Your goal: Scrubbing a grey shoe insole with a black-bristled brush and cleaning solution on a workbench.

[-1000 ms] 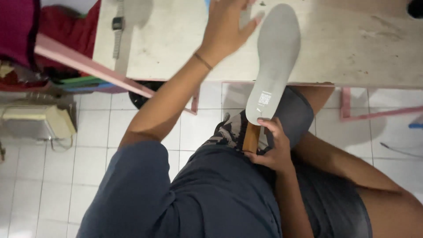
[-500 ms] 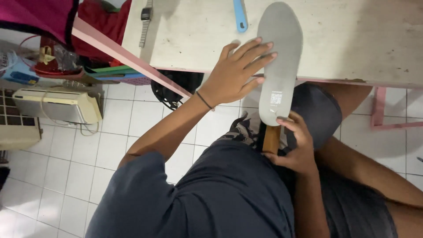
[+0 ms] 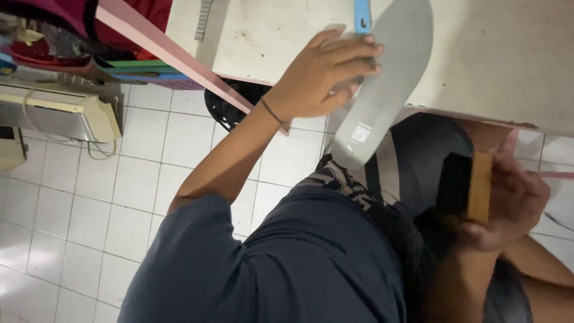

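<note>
The person sits at a pale, scuffed table (image 3: pixel 508 66), leaning over it, and the left hand (image 3: pixel 326 75) lies flat with fingers spread on a long grey insole (image 3: pixel 388 78), pressing it down near its middle. The insole rests partly on the table, its rounded toe end up on the tabletop and its heel end, which carries a small printed square, sticking out over the table's edge above the person's lap. Just past the fingertips a blue tool handle (image 3: pixel 362 15) lies on the table, touching or nearly touching the insole's edge; I cannot tell which. The right hand (image 3: pixel 508 203) is down by the lap, below the table's edge and well apart from the insole, closed around a brush (image 3: pixel 475 185) with a light wooden back and dark bristles facing toward the insole. A thin dark band circles the left wrist. Further left on the table lies a metal watch strap (image 3: pixel 203 21). A pink wooden bar (image 3: pixel 179 57) slants down past the table's corner, and behind it stand a heap of red cloth and some coloured flat sheets. On the white tiled floor (image 3: pixel 89 197) at the far left stands a cream-coloured appliance (image 3: pixel 60 113) with a cord.
</note>
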